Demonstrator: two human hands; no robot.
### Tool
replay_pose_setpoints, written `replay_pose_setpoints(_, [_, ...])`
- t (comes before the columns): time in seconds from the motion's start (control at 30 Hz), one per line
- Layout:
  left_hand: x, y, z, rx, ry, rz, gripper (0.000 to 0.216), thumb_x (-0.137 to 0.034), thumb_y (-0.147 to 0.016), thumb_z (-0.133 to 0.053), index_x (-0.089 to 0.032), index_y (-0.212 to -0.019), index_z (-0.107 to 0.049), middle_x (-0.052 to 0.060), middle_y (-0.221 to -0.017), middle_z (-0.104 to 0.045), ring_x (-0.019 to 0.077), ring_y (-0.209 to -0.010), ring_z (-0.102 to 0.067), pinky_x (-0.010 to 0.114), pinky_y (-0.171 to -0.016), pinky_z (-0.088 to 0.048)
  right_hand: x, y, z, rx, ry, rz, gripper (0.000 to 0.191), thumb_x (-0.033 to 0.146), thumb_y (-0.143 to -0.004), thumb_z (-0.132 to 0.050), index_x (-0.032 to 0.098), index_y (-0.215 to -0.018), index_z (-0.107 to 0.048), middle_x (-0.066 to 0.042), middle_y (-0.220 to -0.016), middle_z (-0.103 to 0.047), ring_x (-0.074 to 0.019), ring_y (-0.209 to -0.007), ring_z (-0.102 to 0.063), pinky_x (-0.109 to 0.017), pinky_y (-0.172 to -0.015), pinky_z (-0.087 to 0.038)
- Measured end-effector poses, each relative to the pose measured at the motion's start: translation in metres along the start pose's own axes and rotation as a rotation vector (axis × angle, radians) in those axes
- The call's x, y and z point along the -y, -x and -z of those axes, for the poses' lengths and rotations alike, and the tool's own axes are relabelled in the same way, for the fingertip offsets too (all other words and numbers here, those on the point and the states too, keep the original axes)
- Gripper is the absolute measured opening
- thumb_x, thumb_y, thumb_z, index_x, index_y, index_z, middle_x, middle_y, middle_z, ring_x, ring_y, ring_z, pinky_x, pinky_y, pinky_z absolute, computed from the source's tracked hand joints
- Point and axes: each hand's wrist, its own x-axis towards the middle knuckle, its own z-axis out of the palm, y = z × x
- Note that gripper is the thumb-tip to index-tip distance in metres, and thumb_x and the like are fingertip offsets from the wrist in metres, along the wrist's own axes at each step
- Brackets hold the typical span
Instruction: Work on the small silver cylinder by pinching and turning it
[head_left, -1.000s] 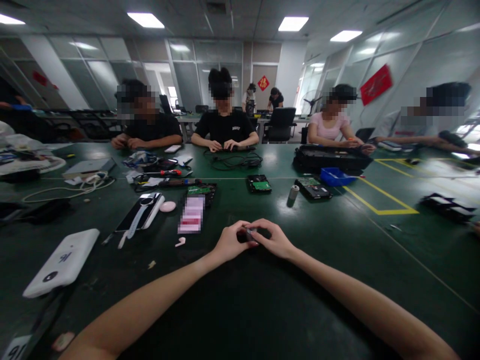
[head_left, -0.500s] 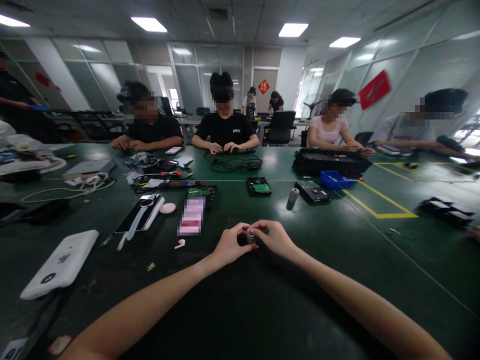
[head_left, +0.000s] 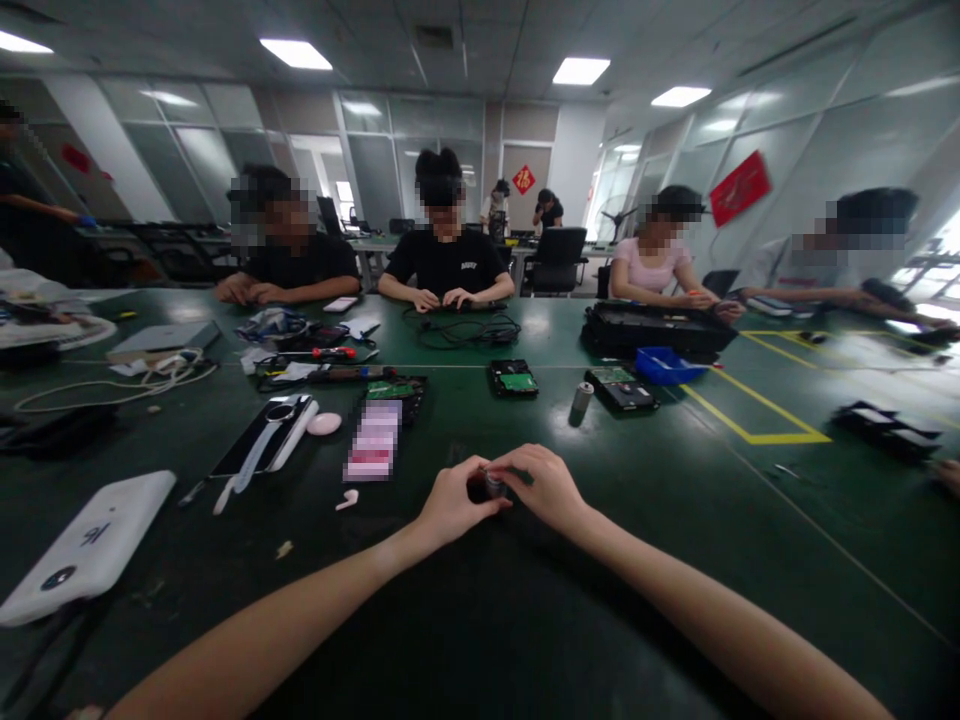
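Observation:
My left hand point(head_left: 450, 503) and my right hand point(head_left: 544, 485) meet over the dark green table point(head_left: 525, 620), fingers curled and pinched together. Between them they grip a small dark and silvery cylindrical part point(head_left: 491, 485), mostly hidden by the fingers. Both forearms stretch out from the bottom of the view. A small white earbud point(head_left: 346, 499) lies to the left of my left hand.
A white device point(head_left: 82, 548) lies at the near left. Further out are a phone with a white strap point(head_left: 264, 440), circuit boards point(head_left: 514, 378), a small grey cylinder point(head_left: 581, 398), a blue tray point(head_left: 664, 365) and cables. Several people sit along the far side.
My hands have stayed together on the small part, with the fingers shifting slightly around it. The view has drifted a little to the right and down.

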Motion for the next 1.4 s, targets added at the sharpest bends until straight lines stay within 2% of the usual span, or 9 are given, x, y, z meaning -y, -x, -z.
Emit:
replay_pose_setpoints(0.17, [-0.004,0.0,0.002,0.004,-0.027,0.017,0.033,-0.034,-0.068,-0.077,-0.019,-0.093,-0.061,0.0,-0.085,-0.069,0.0184,-0.08,-0.066,0.027,-0.072,-0.05,0.0,-0.002,0.0,0.048,0.036,0.096,0.017,0.014,-0.088,-0.054,0.023,-0.086,-0.069,-0.001,-0.081,-0.072,-0.0169,-0.077,-0.064,-0.03,-0.075,-0.047])
replay_pose_setpoints(0.33, [-0.004,-0.002,0.002,0.008,-0.025,0.058,0.039,-0.036,-0.066,-0.079,-0.02,-0.097,-0.062,0.001,-0.089,-0.07,0.0206,-0.083,-0.067,0.031,-0.077,-0.052,-0.002,-0.009,0.015,-0.088,-0.207,-0.109,0.007,0.02,-0.086,-0.056,0.021,-0.081,-0.062,-0.003,-0.084,-0.071,-0.0183,-0.082,-0.067,-0.032,-0.077,-0.052])
replay_pose_setpoints(0.43, [-0.002,-0.002,0.001,0.003,-0.012,0.052,0.039,-0.034,-0.066,-0.079,-0.02,-0.098,-0.062,0.002,-0.093,-0.071,0.0208,-0.088,-0.067,0.032,-0.082,-0.052,-0.024,-0.002,0.038,-0.094,-0.349,-0.216,0.011,0.027,-0.084,-0.058,0.019,-0.077,-0.054,-0.006,-0.084,-0.071,-0.0202,-0.083,-0.07,-0.034,-0.078,-0.054])
replay_pose_setpoints(0.6, [0.0,-0.001,0.001,0.001,-0.027,0.044,0.038,-0.031,-0.067,-0.079,-0.021,-0.099,-0.062,0.0,-0.093,-0.071,0.0189,-0.088,-0.067,0.03,-0.081,-0.053,-0.075,0.036,0.066,0.005,-0.25,-0.344,0.02,0.031,-0.083,-0.058,0.02,-0.07,-0.047,-0.009,-0.086,-0.072,-0.024,-0.087,-0.07,-0.038,-0.078,-0.055])
replay_pose_setpoints(0.9, [-0.002,0.0,0.002,0.002,-0.043,0.03,0.036,-0.031,-0.069,-0.077,-0.02,-0.099,-0.061,0.001,-0.095,-0.071,0.0194,-0.088,-0.067,0.031,-0.081,-0.052,-0.099,0.066,0.053,0.063,-0.238,-0.404,0.032,0.041,-0.077,-0.066,0.02,-0.063,-0.047,-0.01,-0.085,-0.071,-0.0285,-0.097,-0.068,-0.038,-0.079,-0.055])
replay_pose_setpoints(1.03, [0.0,0.0,0.001,0.0,-0.029,0.038,0.037,-0.032,-0.069,-0.077,-0.021,-0.1,-0.061,0.001,-0.094,-0.07,0.0197,-0.088,-0.067,0.031,-0.081,-0.052,-0.085,0.053,0.053,-0.02,-0.273,-0.435,0.04,0.041,-0.076,-0.067,0.021,-0.055,-0.039,-0.009,-0.078,-0.072,-0.0286,-0.091,-0.07,-0.038,-0.075,-0.056])
replay_pose_setpoints(1.13, [0.0,0.0,0.0,-0.003,-0.021,0.039,0.038,-0.033,-0.067,-0.078,-0.021,-0.099,-0.062,0.001,-0.094,-0.071,0.0194,-0.087,-0.067,0.031,-0.081,-0.052,-0.055,0.027,0.048,-0.069,-0.422,-0.414,0.039,0.037,-0.077,-0.066,0.021,-0.058,-0.036,-0.009,-0.079,-0.072,-0.0272,-0.093,-0.069,-0.037,-0.075,-0.057])
replay_pose_setpoints(1.27, [-0.001,0.0,0.001,-0.001,-0.058,0.037,0.039,-0.036,-0.067,-0.078,-0.021,-0.1,-0.062,0.001,-0.092,-0.07,0.0202,-0.084,-0.066,0.03,-0.077,-0.051,-0.013,-0.004,0.027,0.05,-0.546,-0.275,0.034,0.029,-0.082,-0.061,0.02,-0.058,-0.038,-0.007,-0.085,-0.072,-0.023,-0.093,-0.069,-0.034,-0.077,-0.056])
replay_pose_setpoints(1.4, [0.0,0.001,0.001,0.004,-0.081,0.027,0.04,-0.038,-0.069,-0.077,-0.021,-0.102,-0.062,0.002,-0.089,-0.069,0.0194,-0.081,-0.065,0.028,-0.071,-0.049,-0.002,-0.01,0.006,0.11,-0.532,-0.242,0.032,0.023,-0.082,-0.059,0.019,-0.058,-0.039,-0.007,-0.086,-0.071,-0.0216,-0.091,-0.069,-0.031,-0.075,-0.054])
